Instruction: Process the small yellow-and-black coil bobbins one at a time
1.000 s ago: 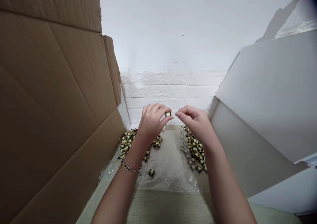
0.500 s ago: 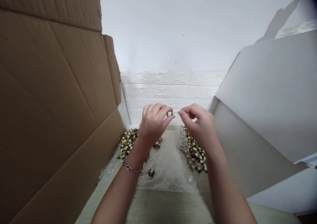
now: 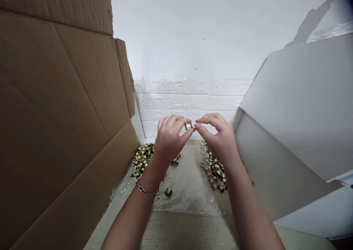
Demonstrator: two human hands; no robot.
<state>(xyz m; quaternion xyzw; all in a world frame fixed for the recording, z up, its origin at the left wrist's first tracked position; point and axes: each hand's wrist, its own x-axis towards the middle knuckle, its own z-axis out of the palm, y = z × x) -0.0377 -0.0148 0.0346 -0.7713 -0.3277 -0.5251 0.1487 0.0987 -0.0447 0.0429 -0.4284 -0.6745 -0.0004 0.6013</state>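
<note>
Between the thumb and fingertips of my left hand is a small coil bobbin, wrapped in yellow tape with black ends. My right hand is at the bobbin's right end, thumb and index finger pinched on what looks like its thin wire lead, a tiny orange-brown bit showing by the index finger. Both hands are raised above a clear plastic bag lying on the table. A single loose bobbin rests on the bag, below my left wrist.
Piles of similar bobbins lie on both sides, a left pile and a right pile partly behind my forearms. Brown cardboard stands along the left. White panels flank the right, and a white brick-patterned wall is behind.
My right hand has moved left and slightly up, its fingertips now close against the bobbin's end. My left hand still holds the bobbin in nearly the same place, slightly turned.
</note>
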